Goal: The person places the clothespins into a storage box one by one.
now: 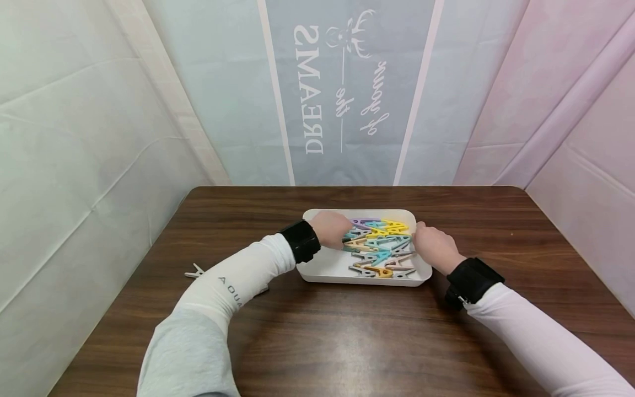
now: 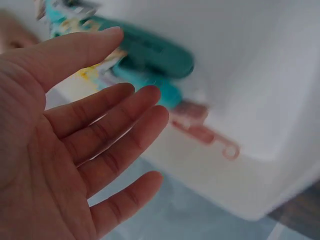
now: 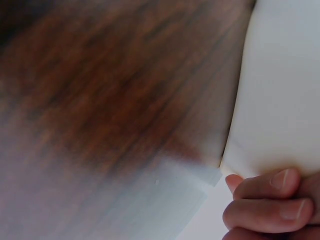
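Note:
A white tray [image 1: 322, 271] on the table holds many clothespins [image 1: 381, 248] in yellow, teal, grey, purple, orange and pale pink, mostly toward its right. My left hand [image 1: 331, 228] is over the tray's left part. In the left wrist view that hand [image 2: 95, 135] has its fingers extended and apart, holding nothing. Close to its fingertips lie a teal clothespin [image 2: 160, 52] and a pink one [image 2: 200, 131] with a ring at its end. My right hand [image 1: 436, 248] grips the tray's right side; in the right wrist view, curled fingers [image 3: 265, 215] are against its white wall [image 3: 285, 90].
A light grey clothespin [image 1: 195, 271] lies on the brown wooden table [image 1: 347, 342] left of the tray. Another small object [image 1: 263, 290] is mostly hidden beneath my left forearm. A printed cloth [image 1: 354, 165] hangs behind the table's far edge.

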`<state>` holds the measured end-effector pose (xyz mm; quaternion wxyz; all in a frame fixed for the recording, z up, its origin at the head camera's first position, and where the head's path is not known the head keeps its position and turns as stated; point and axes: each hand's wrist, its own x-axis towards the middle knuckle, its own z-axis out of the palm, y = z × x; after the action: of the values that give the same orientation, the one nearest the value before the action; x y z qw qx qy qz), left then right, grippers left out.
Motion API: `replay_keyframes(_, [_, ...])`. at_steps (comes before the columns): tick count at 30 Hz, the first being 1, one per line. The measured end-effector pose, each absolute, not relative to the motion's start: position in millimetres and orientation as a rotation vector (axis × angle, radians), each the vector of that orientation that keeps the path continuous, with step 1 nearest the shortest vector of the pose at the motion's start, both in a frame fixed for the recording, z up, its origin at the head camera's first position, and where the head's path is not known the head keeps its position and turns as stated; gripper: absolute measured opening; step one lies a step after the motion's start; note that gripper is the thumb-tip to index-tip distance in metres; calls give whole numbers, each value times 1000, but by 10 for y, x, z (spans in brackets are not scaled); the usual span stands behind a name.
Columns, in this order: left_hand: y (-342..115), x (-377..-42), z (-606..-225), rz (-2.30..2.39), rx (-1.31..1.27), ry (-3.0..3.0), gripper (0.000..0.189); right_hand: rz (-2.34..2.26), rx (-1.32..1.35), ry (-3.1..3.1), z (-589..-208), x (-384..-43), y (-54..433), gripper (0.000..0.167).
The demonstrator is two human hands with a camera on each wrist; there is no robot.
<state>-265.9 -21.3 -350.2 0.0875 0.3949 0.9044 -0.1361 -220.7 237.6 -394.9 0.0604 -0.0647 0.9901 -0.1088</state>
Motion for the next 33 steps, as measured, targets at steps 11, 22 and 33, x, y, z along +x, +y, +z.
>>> replay_keyframes(11, [-1051,-2539,-2951,-72,1107,2957,28,-323,-190,2987,-3892,-2227,2366,30])
replay_keyframes(22, [-2083,-2215,-3023,218,763,3003,32,-323,-182,2986,-3900,-2219,2368,31])
replay_keyframes(33, [-2680,-1853,-3384,190,489,2824,39,-325,-166,2973,-3931,-2215,2357,32])
